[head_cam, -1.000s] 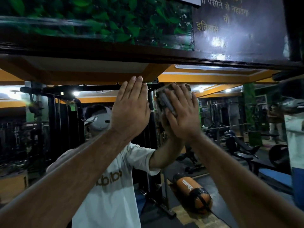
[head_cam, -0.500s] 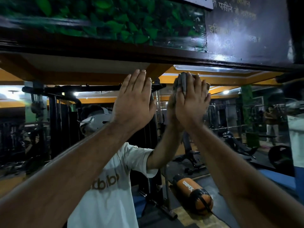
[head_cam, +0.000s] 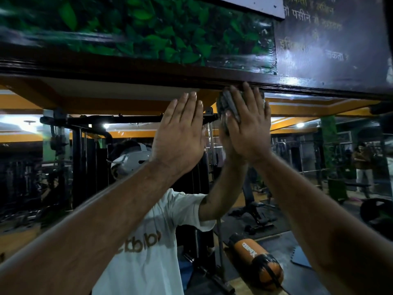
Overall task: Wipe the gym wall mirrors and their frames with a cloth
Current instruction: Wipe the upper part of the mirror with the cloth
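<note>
The wall mirror [head_cam: 297,167] fills the view, with its dark wooden top frame [head_cam: 127,73] running across above my hands. My left hand [head_cam: 180,133] lies flat on the glass, fingers straight and pointing up. To its right, my right hand [head_cam: 248,126] presses a grey cloth [head_cam: 228,104] against the top of the mirror with straight fingers. The fingertips and the cloth's upper edge touch the frame. Most of the cloth is hidden under the palm.
Above the frame is a green leaf-print panel [head_cam: 148,30] and a dark board with writing [head_cam: 329,39]. The mirror reflects me in a white shirt, gym machines, an orange punching bag [head_cam: 257,265] on the floor and a person standing far right [head_cam: 361,162].
My right hand has slid the cloth upward from the upper glass to the frame's lower edge. My left hand has stayed flat on the mirror.
</note>
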{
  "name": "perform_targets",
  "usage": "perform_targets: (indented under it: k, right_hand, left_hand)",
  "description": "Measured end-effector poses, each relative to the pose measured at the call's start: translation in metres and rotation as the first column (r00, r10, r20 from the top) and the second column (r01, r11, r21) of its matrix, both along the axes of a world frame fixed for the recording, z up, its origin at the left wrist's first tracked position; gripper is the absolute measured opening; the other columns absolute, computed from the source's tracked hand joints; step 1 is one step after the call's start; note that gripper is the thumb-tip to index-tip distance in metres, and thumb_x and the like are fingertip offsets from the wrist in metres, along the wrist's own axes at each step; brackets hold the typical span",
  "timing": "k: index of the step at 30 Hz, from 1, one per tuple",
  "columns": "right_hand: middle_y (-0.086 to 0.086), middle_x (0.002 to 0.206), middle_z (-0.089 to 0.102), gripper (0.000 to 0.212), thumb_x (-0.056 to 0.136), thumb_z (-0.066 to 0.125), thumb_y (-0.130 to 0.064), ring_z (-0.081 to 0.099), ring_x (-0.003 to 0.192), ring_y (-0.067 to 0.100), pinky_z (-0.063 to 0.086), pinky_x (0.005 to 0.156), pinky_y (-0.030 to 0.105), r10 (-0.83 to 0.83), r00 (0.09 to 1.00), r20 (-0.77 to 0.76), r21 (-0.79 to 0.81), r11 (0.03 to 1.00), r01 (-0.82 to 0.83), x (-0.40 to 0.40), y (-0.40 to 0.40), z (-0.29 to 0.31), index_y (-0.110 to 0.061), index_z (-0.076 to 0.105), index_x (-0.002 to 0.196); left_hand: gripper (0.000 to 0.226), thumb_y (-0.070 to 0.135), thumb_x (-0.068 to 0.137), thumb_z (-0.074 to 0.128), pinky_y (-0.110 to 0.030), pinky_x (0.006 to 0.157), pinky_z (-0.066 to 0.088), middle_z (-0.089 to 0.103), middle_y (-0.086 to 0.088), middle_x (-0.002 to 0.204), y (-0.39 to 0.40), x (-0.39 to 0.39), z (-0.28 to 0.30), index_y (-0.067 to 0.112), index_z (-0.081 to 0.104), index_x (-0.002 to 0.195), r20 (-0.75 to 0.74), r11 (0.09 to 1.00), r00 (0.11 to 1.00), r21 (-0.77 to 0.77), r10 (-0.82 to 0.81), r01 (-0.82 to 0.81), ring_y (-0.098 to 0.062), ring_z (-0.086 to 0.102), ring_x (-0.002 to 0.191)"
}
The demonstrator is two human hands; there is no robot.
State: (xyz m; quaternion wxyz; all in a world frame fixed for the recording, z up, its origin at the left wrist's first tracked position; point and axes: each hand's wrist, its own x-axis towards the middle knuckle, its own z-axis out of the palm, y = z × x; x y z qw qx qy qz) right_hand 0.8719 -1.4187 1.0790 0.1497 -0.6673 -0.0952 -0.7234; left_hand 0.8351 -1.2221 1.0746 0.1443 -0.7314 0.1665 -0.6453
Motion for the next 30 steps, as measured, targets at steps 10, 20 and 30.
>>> perform_targets:
  k: [10, 20, 30]
  right_hand:
    - [0.004, 0.167, 0.036, 0.062, 0.099, 0.039, -0.046, 0.024, 0.157, 0.027, 0.022, 0.122, 0.060, -0.004, 0.999, 0.046, -0.136, 0.991, 0.010, 0.003, -0.001, -0.007, -0.028, 0.043, 0.158]
    - [0.005, 0.168, 0.032, 0.065, 0.098, 0.040, -0.046, 0.020, 0.159, 0.029, 0.018, 0.123, 0.061, -0.005, 1.000, 0.009, -0.144, 0.990, 0.006, 0.004, -0.017, -0.038, -0.026, 0.040, 0.159]
    - [0.005, 0.169, 0.031, 0.064, 0.100, 0.037, -0.048, 0.018, 0.159, 0.027, 0.019, 0.123, 0.062, -0.051, 0.999, 0.000, -0.220, 0.974, 0.050, 0.000, 0.000, -0.052, -0.026, 0.038, 0.160]
  left_hand:
    - [0.064, 0.036, 0.101, 0.036, -0.048, 0.125, 0.020, 0.031, -0.022, 0.161, 0.003, -0.009, -0.007, -0.003, 0.035, 0.153, 0.018, 0.985, 0.990, -0.106, -0.137, 0.138, -0.033, 0.027, 0.152]
    - [0.062, 0.033, 0.103, 0.024, -0.047, 0.127, 0.014, 0.025, -0.021, 0.164, 0.003, -0.007, -0.014, -0.001, 0.033, 0.154, -0.007, 0.985, 0.992, -0.116, -0.129, 0.127, -0.032, 0.019, 0.154]
    - [0.062, 0.026, 0.100, 0.041, -0.049, 0.124, 0.023, 0.033, -0.023, 0.160, 0.015, -0.021, -0.022, -0.004, 0.031, 0.154, 0.065, 0.968, 0.973, -0.107, -0.220, 0.226, -0.035, 0.027, 0.151]
